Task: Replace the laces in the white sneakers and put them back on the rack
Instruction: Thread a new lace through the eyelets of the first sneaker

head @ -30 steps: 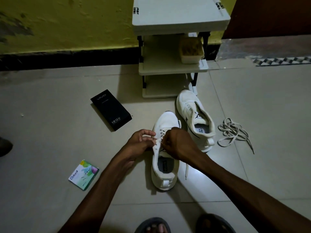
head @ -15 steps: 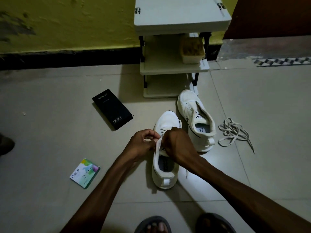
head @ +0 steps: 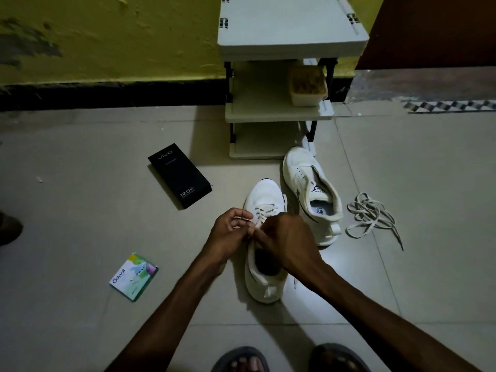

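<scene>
Lacing underway on the near sneaker (head: pixel 264 280), dead centre: left hand (head: pixel 230 229) and right hand (head: pixel 284 242) pinch the lace (head: pixel 264 212) over its eyelets. Next likely needs threading upward; second sneaker (head: pixel 303 178) sits unlaced at one o'clock.

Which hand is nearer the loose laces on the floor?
Right. The right hand is over the near sneaker, left of the loose laces; the left hand sits beyond it, farther left.
</scene>
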Tool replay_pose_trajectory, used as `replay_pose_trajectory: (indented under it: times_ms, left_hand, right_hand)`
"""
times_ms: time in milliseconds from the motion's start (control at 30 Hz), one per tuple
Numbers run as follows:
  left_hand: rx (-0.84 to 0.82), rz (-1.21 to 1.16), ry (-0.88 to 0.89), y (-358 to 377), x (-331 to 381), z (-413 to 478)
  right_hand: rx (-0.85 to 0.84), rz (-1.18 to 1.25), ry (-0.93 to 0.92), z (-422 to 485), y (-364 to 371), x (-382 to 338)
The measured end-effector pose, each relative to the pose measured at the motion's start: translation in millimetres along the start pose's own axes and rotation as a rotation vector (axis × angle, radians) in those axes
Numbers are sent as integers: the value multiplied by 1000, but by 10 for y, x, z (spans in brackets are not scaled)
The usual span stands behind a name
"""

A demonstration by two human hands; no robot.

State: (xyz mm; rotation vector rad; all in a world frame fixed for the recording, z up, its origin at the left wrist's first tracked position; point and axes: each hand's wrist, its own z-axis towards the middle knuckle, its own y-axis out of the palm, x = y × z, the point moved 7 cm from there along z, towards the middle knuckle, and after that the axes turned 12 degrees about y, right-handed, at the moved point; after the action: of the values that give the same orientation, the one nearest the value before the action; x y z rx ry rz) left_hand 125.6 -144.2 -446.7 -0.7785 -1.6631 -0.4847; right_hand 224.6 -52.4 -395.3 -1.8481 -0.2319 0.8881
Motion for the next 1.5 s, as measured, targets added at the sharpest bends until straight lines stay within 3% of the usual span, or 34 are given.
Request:
replay_pose_trajectory:
  times_ms: [200,367,433,567,700,767,867,933,967,1033,1133,1233,1300,1367,1500]
  left_hand:
    - [158,-165,-44,-281,157,91]
    - [349,-832,32,-814,899,287]
    - [330,-1072,43,-848,1068,291]
    - [259,-959,-26,-507,861,222]
    - [87,-1120,-138,-207,732,127]
    - [-64,-741,-171,-134,686,81]
    - [-239,264,-81,-132,590,30]
    - [-314,806,5,-131,572,7]
    - [-365,979,13,-111,525,-8]
    - [-416,1038,41,-53,431,-3]
    - [-373,613,130,34,518,31]
    - [-227,-261,142,-24,875,-2]
    - [-214,-701,185,-145,1252,-9]
    - [-284,-852,266,-205,1611,-34]
    - [-360,-780,288,-2,1808,-171]
  right_hand:
    - [-206,176,123,92,100,127]
    - [-191,227,119,118,183,190]
    - [-176,227,106,127,200,188]
    - [-146,244,104,119,188,185]
    - [-126,251,73,99,176,177]
    - [-104,265,51,91,167,180]
    - [-79,257,35,90,156,183]
    - [-74,260,42,94,161,192]
    - [-77,262,46,97,165,189]
    - [-88,256,49,104,181,189]
    - [-93,265,61,108,184,213]
    - [-106,280,55,116,185,217]
    - [-115,280,54,125,199,210]
    - [-118,280,55,132,221,210]
    - [-113,276,62,148,226,232]
